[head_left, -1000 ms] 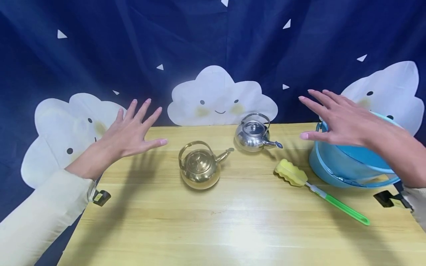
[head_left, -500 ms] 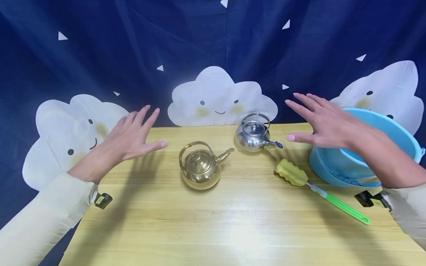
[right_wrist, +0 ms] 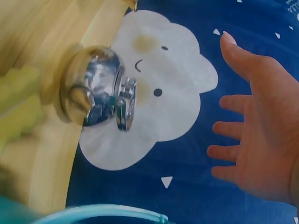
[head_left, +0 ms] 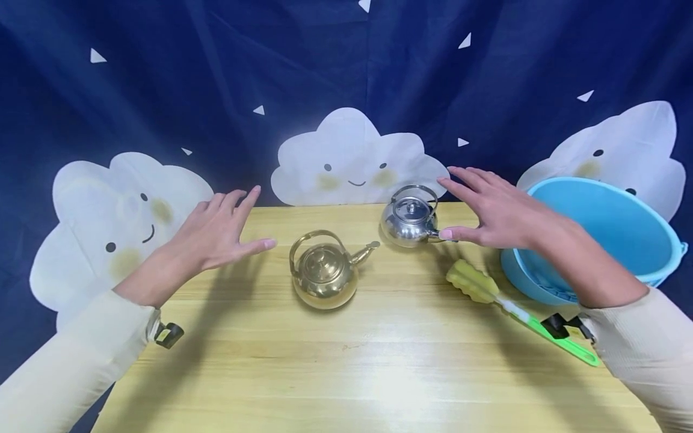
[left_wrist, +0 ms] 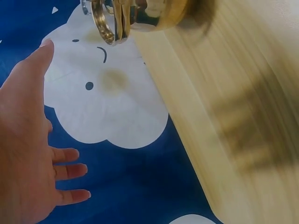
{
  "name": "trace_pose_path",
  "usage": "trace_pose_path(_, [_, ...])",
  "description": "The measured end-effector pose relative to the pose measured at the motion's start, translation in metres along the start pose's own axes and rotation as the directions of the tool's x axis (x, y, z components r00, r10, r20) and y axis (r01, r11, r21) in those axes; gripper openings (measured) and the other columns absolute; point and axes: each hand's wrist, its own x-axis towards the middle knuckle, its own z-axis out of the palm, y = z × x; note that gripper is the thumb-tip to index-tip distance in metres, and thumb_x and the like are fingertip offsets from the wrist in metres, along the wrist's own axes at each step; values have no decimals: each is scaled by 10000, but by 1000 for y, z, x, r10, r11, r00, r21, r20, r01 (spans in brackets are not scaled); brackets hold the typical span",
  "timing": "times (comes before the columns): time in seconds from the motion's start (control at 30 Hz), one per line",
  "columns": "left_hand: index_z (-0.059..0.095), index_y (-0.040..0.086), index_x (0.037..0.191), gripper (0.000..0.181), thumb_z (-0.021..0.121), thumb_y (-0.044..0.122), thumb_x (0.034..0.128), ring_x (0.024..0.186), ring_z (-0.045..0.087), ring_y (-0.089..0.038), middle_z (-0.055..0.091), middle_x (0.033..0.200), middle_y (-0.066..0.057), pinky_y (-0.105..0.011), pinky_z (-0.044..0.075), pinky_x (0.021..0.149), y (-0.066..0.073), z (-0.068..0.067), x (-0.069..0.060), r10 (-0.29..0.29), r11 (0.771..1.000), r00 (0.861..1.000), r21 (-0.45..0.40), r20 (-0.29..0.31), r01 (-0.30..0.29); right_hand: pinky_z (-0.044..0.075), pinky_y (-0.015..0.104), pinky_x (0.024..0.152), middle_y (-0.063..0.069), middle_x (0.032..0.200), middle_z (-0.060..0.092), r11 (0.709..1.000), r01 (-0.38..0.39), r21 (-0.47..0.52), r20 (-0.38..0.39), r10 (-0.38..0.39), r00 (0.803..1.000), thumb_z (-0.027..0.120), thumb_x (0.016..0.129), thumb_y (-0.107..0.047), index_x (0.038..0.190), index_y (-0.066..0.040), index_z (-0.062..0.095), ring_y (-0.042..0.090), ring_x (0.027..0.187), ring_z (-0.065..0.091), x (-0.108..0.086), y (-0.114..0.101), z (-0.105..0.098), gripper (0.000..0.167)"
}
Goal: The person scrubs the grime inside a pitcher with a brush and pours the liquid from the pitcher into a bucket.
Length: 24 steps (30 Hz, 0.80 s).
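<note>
A gold teapot (head_left: 325, 276) with an arched handle stands mid-table, its spout toward the right. Behind it to the right is a silver teapot (head_left: 409, 221), also upright with its handle raised. My left hand (head_left: 213, 231) hovers left of the gold teapot, fingers spread, holding nothing. Above and just right of the silver teapot hangs my right hand (head_left: 495, 207); its thumb overlaps the spout in the head view, while the right wrist view shows the palm apart from the silver teapot (right_wrist: 96, 86). Below that hand lies a brush with a yellow sponge head (head_left: 473, 281) and green handle.
A light blue bucket (head_left: 601, 222) stands at the table's right, partly behind my right forearm. The wooden table (head_left: 303, 373) ends at a dark blue curtain (head_left: 325, 54) printed with white clouds. The brush's handle reaches toward the front right.
My right hand has moved left, from over the bucket to beside the silver teapot, uncovering more of the bucket. The left hand has lowered slightly, its fingers bending a little. Teapots and brush stay put.
</note>
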Motion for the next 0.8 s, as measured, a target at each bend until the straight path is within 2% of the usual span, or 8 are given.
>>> trace_pose_path(0.17, [155, 112, 1665, 1120, 444, 857, 880, 1368, 473, -443, 452, 1554, -238, -641, 404, 1040, 1, 3, -1, -11, 1000, 1000, -5, -4, 11, 235, 622, 1247, 175, 1710, 246, 1000, 16, 15, -9, -16, 1000, 662, 902, -666, 1637, -202, 302, 441, 1558, 254, 8, -9, 5, 941])
trace_pose_path(0.33, [148, 95, 1663, 1139, 416, 874, 878, 1361, 491, -454, 479, 1529, -266, -631, 429, 1008, 5, 6, -1, -16, 1000, 999, -18, 30, 16, 249, 605, 1253, 168, 1700, 275, 999, 31, 24, -18, -31, 999, 670, 906, -649, 1637, -182, 296, 431, 1555, 278, 13, -15, 13, 945])
trace_pose_path(0.57, [255, 7, 1621, 1142, 407, 868, 886, 1378, 493, -477, 497, 1510, -291, -663, 384, 1100, 7, 13, -3, -23, 999, 999, -34, 49, 24, 273, 587, 1251, 155, 1691, 303, 998, 60, 23, -39, -59, 997, 667, 911, -646, 1631, -138, 308, 409, 1546, 314, 20, -22, 21, 952])
trace_pose_path(0.8, [325, -36, 1577, 1125, 422, 852, 894, 1411, 477, -481, 489, 1523, -302, -665, 398, 1112, 8, 19, -4, -21, 999, 999, -47, 38, 23, 323, 597, 1224, 137, 1674, 341, 994, 101, 29, -68, -99, 993, 665, 908, -653, 1626, -150, 322, 400, 1522, 365, 28, -31, 25, 941])
